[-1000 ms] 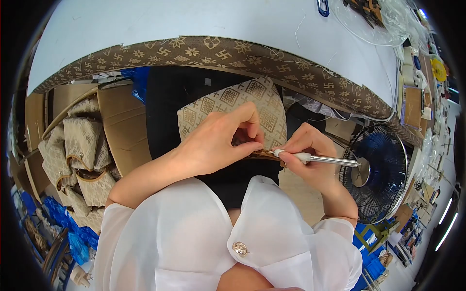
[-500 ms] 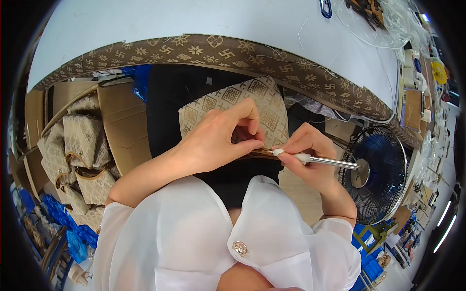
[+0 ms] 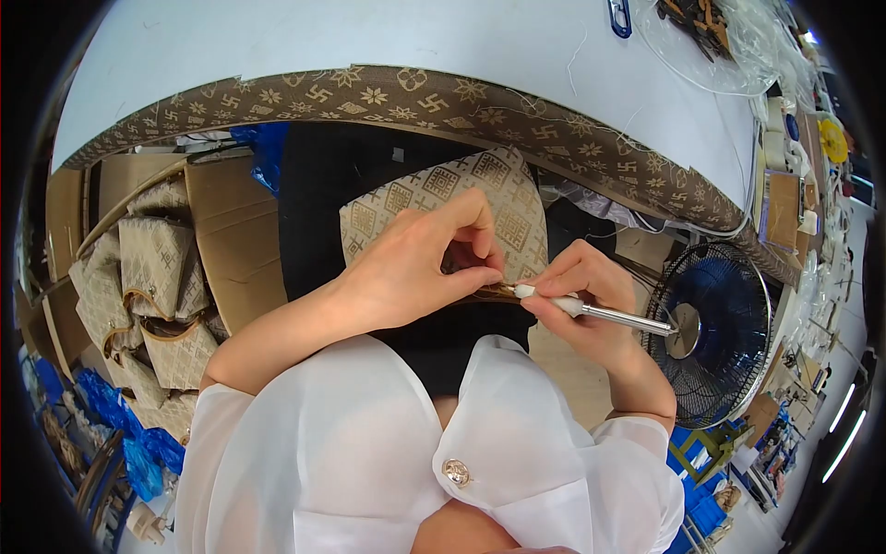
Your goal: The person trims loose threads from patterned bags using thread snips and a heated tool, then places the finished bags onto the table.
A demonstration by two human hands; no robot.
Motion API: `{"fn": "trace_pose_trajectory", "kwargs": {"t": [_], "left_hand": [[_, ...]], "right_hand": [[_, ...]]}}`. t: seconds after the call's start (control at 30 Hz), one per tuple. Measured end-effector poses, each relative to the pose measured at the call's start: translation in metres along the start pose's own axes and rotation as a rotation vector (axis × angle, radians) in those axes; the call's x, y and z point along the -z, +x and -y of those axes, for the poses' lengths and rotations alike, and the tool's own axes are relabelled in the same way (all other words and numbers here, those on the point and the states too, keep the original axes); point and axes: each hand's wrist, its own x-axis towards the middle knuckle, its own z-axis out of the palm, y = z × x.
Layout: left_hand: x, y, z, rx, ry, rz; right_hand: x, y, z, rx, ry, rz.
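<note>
A beige patterned fabric bag (image 3: 517, 212) rests on my lap over a black cloth, its brown-edged opening towards me. My left hand (image 3: 415, 258) is closed, thumb and forefinger pinching the brown edge; part of the bag is hidden beneath it. In my right hand (image 3: 586, 286) is a pen-like tool (image 3: 628, 319) with a white grip and a silver metal shaft, held between thumb and fingers. The tool's tip meets the brown edge close to my left thumb; its exact shape is too small to make out.
Several similar beige bags (image 3: 157, 268) fill a cardboard box (image 3: 235, 231) at the left. A black fan (image 3: 720, 346) stands close to my right forearm. Ahead is a white table (image 3: 351, 32) with a brown patterned front edge, bearing a plastic bag (image 3: 729, 55) of brown scraps.
The rear end of the pen-like tool has tilted slightly downward in my right hand. My left hand keeps its pinch on the bag's edge, almost still.
</note>
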Motion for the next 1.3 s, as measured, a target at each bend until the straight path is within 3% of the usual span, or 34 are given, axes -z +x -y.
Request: {"fn": "trace_pose_trajectory", "kwargs": {"t": [0.27,0.4,0.5,0.63,0.73,1.3], "left_hand": [[-0.001,0.000,0.000,0.016,-0.054,0.004],[0.011,-0.001,-0.003,-0.021,-0.054,0.032],[0.020,-0.003,-0.008,-0.087,0.069,0.105],[0.013,-0.006,-0.009,-0.143,0.287,0.068],[0.007,-0.005,0.002,-0.368,0.395,0.044],[-0.001,-0.003,0.015,-0.309,0.367,0.030]], "right_hand": [[-0.001,-0.001,0.001,0.011,-0.012,-0.020],[0.000,-0.002,0.003,-0.147,0.151,-0.014],[-0.007,-0.001,-0.008,-0.256,0.753,-0.202],[-0.013,-0.001,-0.016,-0.288,0.916,-0.254],[-0.017,-0.001,-0.014,-0.279,0.885,-0.269],[-0.011,-0.004,0.003,-0.054,0.076,-0.042]]}}
